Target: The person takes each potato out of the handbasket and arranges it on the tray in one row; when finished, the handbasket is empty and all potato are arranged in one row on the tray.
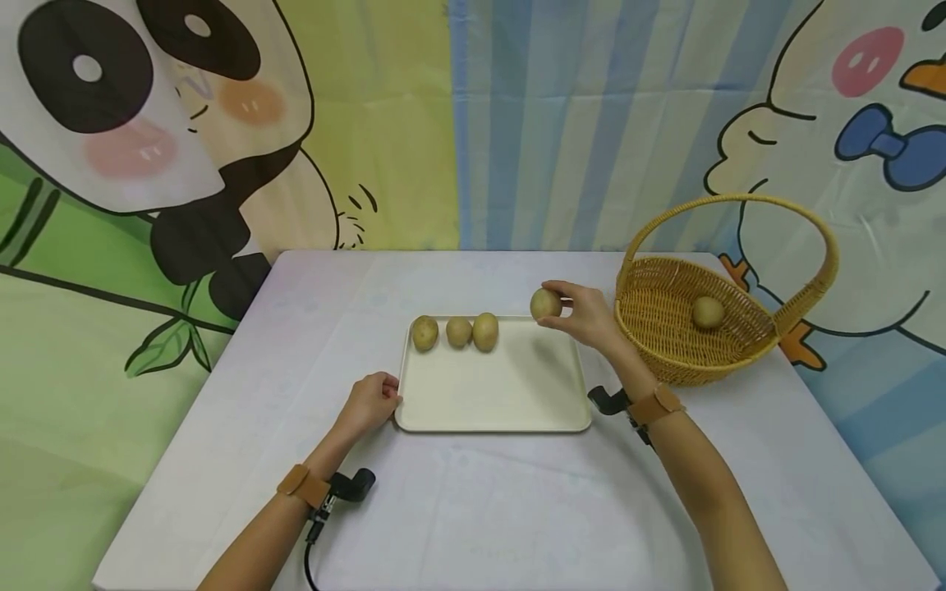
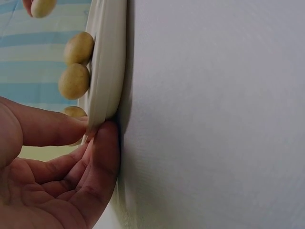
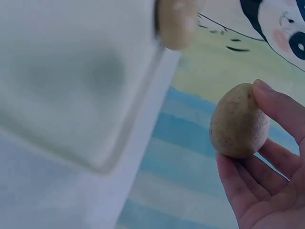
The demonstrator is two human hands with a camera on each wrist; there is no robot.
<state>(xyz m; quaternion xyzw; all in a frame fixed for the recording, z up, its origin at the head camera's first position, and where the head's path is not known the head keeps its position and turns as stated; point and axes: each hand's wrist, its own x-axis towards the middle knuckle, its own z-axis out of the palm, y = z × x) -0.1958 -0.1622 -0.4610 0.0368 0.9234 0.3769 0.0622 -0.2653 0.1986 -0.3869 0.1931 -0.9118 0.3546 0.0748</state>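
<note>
- The work is judged to be partway along: three potatoes are lined up on the tray along its far rim, one is held in the air, and one is contained in the basket.
- The airborne potato is grasped by the right hand between thumb and fingers, near the tray's far right corner; whether it is being brought or taken away cannot be told.
- The remaining potato is seen inside the basket, to the right of the tray.
- The tray's left side is pinched by the left hand, thumb over the rim, so it seems to be steadied.
- On the tray, two potatoes are set just beside each other; the leftmost is placed slightly apart.
- The potatoes are rounded, dull tan, and faintly speckled with darker marks.
- The tray is cream-coloured and smooth, shaped as a rectangle with rounded corners and a raised rim.
- The basket is woven, apparently of wicker, and is topped by a tall arched handle.
- The table is covered in pale cloth.
</note>
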